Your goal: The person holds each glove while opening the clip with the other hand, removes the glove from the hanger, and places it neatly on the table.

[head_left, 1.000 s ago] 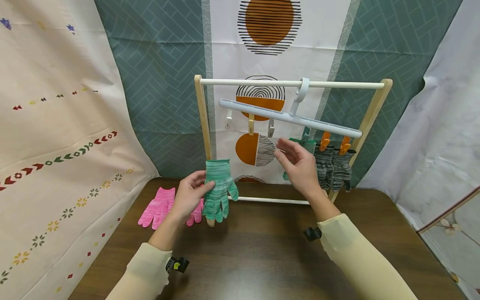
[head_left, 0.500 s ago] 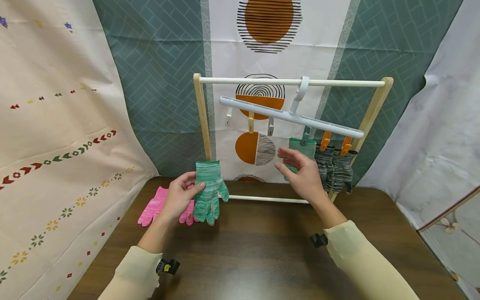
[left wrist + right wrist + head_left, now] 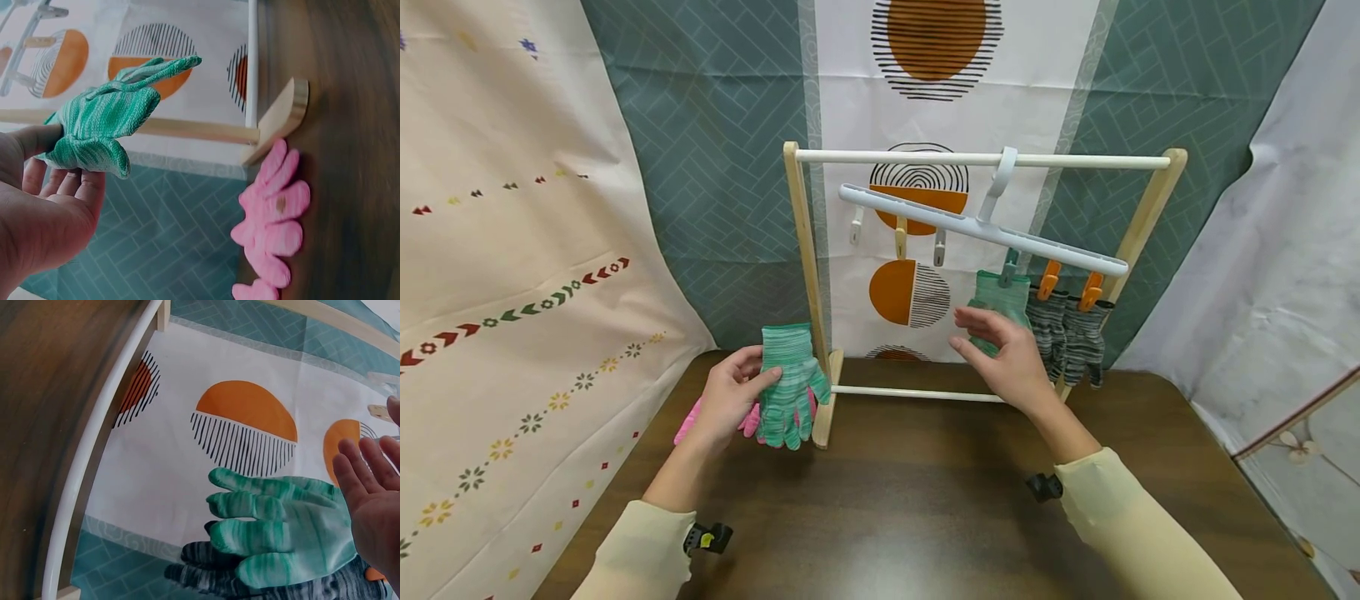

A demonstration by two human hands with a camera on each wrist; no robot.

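Note:
My left hand [image 3: 730, 396] pinches a green knit glove [image 3: 788, 387] between thumb and fingers, its cuff up and its fingers hanging down. In the left wrist view the same green glove [image 3: 103, 122] shows with the thumb on one side and fingers on the other. My right hand [image 3: 1003, 354] holds nothing; its fingers are loosely extended in front of a second green glove [image 3: 1003, 292]. That one hangs by a teal clip [image 3: 1009, 268] from a pale blue hanger [image 3: 947, 221]. Two dark grey knit gloves [image 3: 1084, 337] hang beside it from orange clips [image 3: 1091, 293].
The hanger tilts down to the right on the white rod [image 3: 887, 157] of a wooden rack. Bare clips, including a yellow clip [image 3: 901, 239], hang from its left half. Pink gloves [image 3: 275, 219] lie on the brown table [image 3: 880, 500] by the rack's left foot [image 3: 827, 400].
My left hand has moved left with the green glove, now in front of the pink gloves. My right hand has dropped slightly, uncovering more of the hanging green glove.

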